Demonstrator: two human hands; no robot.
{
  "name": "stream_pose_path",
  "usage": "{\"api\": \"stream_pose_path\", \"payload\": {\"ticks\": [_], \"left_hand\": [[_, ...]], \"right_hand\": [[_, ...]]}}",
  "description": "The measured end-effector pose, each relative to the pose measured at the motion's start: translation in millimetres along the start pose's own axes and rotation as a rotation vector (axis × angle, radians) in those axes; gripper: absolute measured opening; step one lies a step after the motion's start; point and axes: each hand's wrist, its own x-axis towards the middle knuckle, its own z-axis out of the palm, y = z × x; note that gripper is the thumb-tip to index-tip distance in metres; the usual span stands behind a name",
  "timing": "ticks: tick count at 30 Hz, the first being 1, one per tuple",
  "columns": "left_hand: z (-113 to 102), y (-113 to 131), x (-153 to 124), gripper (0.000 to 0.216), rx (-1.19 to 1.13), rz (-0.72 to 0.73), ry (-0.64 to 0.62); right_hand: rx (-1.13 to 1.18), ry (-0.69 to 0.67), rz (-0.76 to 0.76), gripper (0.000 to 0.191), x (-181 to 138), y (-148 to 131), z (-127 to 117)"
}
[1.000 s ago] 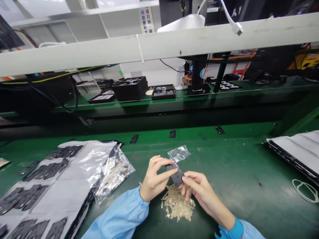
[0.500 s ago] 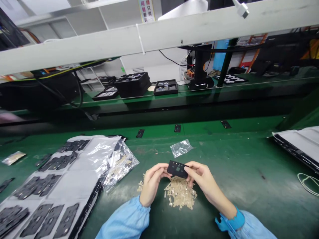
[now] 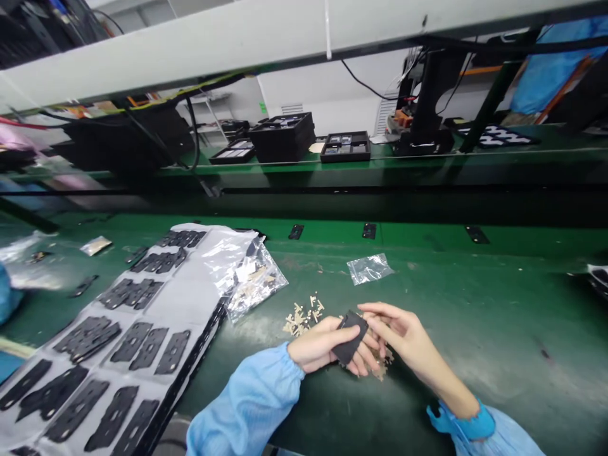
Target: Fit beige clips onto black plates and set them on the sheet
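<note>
My left hand [image 3: 319, 345] holds a thin black rectangular plate [image 3: 350, 339], its thumb across the top face and its fingers spread underneath. The plate is tilted, with a plain dark side showing. At its upper right edge is my right hand [image 3: 401, 332], fingers bent and drawn together; whatever they pinch is too small to make out. Beneath both hands lies a pile of small tan pieces [image 3: 381, 367], mostly covered by them. More loose tan pieces [image 3: 304, 318] are scattered just left of the plate.
On the left, a grey-lined tray [image 3: 178, 294] carries rows of black plates [image 3: 137, 345]. A clear bag with tan pieces [image 3: 256, 282] overlaps its right edge. A small clear bag [image 3: 369, 269] lies ahead of my hands. Single black plates [image 3: 369, 230] rest along the bench's back strip.
The black plate has gone from both hands into my left hand and turned to a plain side. My right hand has shifted to its edge. The view has swung left.
</note>
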Motion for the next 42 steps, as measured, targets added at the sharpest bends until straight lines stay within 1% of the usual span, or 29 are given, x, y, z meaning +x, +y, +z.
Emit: {"api": "stream_pose_path", "payload": {"ticks": [2,5,9,19,22,24,26,28,29,31,32,33,34,36,38,40,42], "left_hand": [[0,3,-2,0.047,-0.048,0.015,0.002],[2,5,-3,0.046,-0.076,-0.004,-0.022],[1,5,-2,0.046,-0.088,-0.015,-0.053],[-1,3,1,0.045,-0.113,-0.047,-0.093],[2,1,2,0.044,-0.122,-0.003,-0.056],[2,-1,2,0.037,-0.093,0.083,0.046],[1,-1,3,0.033,0.052,0.167,0.183],[-5,4,7,0.030,0.352,0.249,0.333],[-9,9,10,0.028,0.568,0.296,0.430],[-22,27,23,0.026,1.026,0.391,0.662],[-29,39,31,0.026,1.262,0.416,0.819],[-38,53,42,0.026,1.351,0.422,0.918],[-46,66,54,0.028,1.386,0.425,0.983],[-62,92,82,0.032,1.452,0.408,1.089],[-75,110,112,0.032,1.511,0.367,1.148],[-84,119,139,0.029,1.557,0.318,1.169],[-91,122,159,0.026,1.583,0.263,1.177]], "right_hand": [[0.008,0.013,0.009,0.030,0,-3,-1],[0.007,0.046,0.005,0.025,0,-7,0],[0.006,0.072,0.007,0.025,0,-7,1],[0.069,0.073,0.023,0.023,0,-1,0],[0.073,0.096,0.013,0.024,1,0,-1],[0.074,0.138,0.011,0.026,3,2,-2],[0.071,0.184,0.020,0.029,4,4,-3],[0.057,0.243,0.018,0.032,6,5,-4],[0.047,0.281,0.013,0.033,7,5,-4],[0.034,0.362,0.003,0.034,9,6,-5],[0.032,0.390,0.000,0.035,10,6,-6],[0.034,0.406,0.000,0.034,11,7,-7],[0.036,0.411,-0.001,0.034,11,8,-8],[0.030,0.403,0.003,0.033,11,12,-11],[0.005,0.388,0.019,0.032,11,17,-15],[-0.022,0.370,0.033,0.032,12,21,-19],[-0.039,0.364,0.038,0.033,13,24,-23]]}}
